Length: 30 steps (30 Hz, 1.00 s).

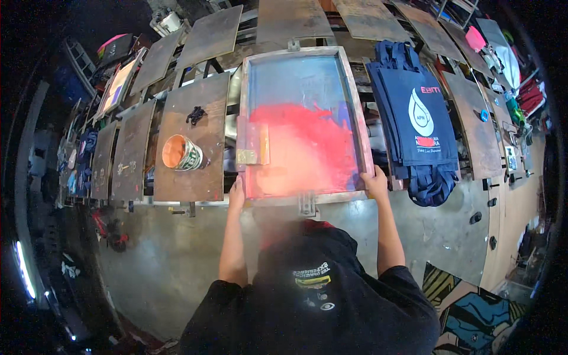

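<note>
A wooden-framed printing screen point(353, 89) lies in front of me, its blue mesh smeared with bright red-pink ink point(296, 142). My left hand point(236, 192) closes round the frame's near left corner. At the near right corner, my right hand point(375, 182) grips the frame with the thumb on top. A squeegee point(258, 144) with a yellowish edge rests along the left side of the screen, partly over the frame. What lies beneath the screen is hidden.
Dark blue tote bags point(390, 112) with white and red prints lie stacked to the right. On the left board point(207, 136) stand an ink-stained tub point(183, 154) and a crumpled black scrap point(196, 115). More flat boards point(293, 21) line the back; metal clamps point(307, 204) edge the table.
</note>
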Each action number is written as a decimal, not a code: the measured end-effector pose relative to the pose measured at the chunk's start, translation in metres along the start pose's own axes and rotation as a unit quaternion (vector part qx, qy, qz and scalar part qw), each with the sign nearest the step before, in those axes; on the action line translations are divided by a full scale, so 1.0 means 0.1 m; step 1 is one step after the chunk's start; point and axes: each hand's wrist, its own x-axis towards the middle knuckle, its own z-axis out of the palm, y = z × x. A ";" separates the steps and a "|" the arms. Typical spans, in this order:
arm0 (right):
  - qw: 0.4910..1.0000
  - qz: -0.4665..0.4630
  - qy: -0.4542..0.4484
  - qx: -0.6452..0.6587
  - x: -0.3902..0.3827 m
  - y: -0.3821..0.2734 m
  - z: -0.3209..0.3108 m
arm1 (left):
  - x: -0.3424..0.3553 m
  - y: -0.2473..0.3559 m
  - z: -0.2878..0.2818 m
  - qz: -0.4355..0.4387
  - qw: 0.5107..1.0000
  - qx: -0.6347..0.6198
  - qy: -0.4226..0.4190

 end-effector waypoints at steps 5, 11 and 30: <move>1.000 0.016 -0.018 0.005 0.05 0.24 0.01 | -0.10 0.20 0.07 -0.037 0.998 -0.057 -0.008; 1.000 0.000 -0.025 0.010 0.07 0.09 0.11 | -0.16 0.14 -0.11 -0.082 0.979 -0.180 -0.051; 0.947 -0.151 0.242 -0.145 -0.10 -1.50 0.92 | -0.15 0.08 -0.70 0.170 0.969 -0.156 -0.083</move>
